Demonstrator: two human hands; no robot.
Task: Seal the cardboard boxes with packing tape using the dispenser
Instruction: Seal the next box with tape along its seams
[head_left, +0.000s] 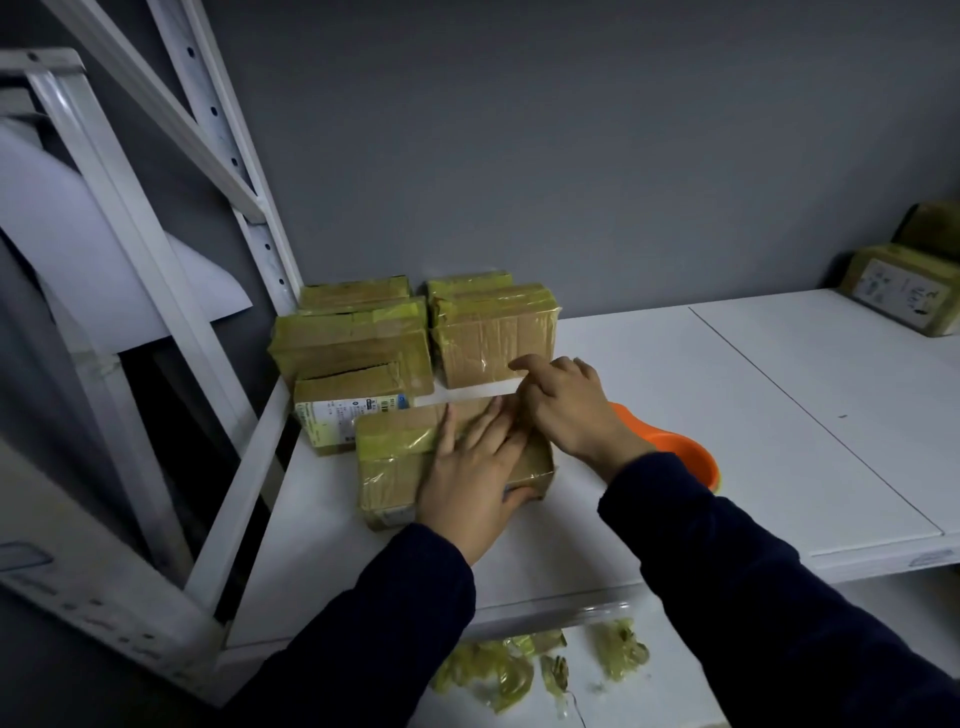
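2 hands (470, 483) on box (395, 467), tape (467, 392) along edge

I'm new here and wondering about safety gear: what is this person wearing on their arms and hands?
Both arms are covered by long, dark navy sleeves. The left sleeve and the right sleeve look plain, with no visible markings, and end at the wrists. The left hand and the right hand are bare: no gloves, and no ring or watch shows.

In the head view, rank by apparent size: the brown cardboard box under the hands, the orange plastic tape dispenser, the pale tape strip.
1. brown cardboard box
2. orange plastic tape dispenser, partly hidden
3. pale tape strip
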